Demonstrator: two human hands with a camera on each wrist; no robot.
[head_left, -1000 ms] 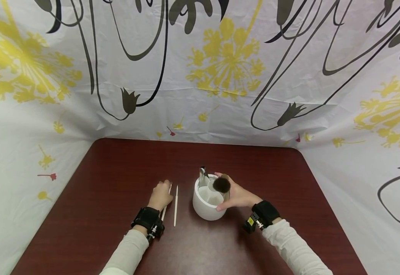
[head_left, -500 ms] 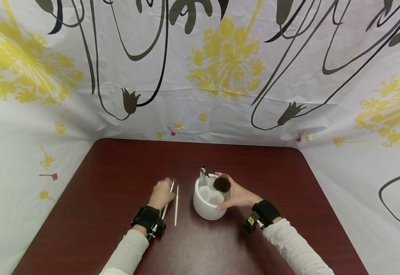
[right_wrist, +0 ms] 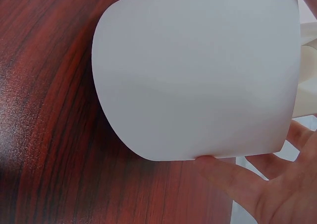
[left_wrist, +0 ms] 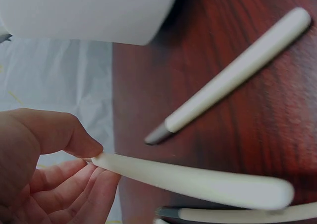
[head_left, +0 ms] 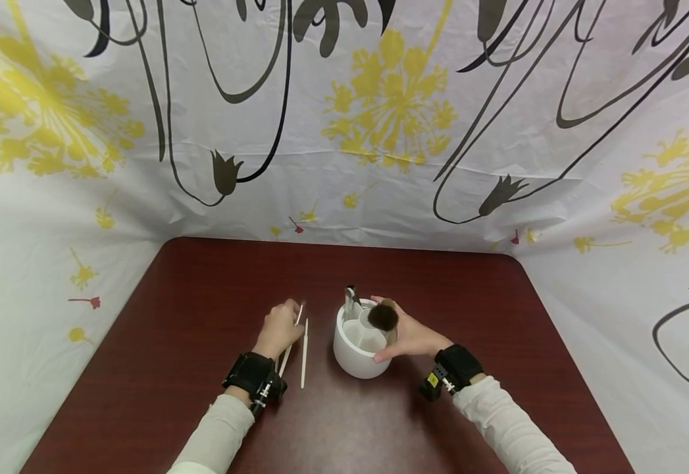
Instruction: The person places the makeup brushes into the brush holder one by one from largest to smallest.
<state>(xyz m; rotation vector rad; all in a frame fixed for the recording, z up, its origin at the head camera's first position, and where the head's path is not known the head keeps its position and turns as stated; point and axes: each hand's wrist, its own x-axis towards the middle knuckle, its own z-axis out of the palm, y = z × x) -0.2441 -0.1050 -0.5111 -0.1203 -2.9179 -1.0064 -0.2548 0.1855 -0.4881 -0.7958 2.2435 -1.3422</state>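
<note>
Gripping the white brush cup (head_left: 353,363) on the table (head_left: 451,289), my right hand (head_left: 413,337) shows in the head view. Left wrist: my left hand (left_wrist: 34,135) pinches a pale-handled brush (left_wrist: 198,182) near a second brush (left_wrist: 237,71). Right wrist: that hand clasps the cup, digits spread.

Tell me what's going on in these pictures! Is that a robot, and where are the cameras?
No robot here, just a person's two bare hands. The wide picture comes from a camera on the head, looking down. The close-ups come from cameras worn on the wrists, where the black bands are. The left hand pinches a pale stick. More pale sticks lie on the reddish-brown table. The right hand holds a white pot with a fluffy dark brush poking up.
</note>
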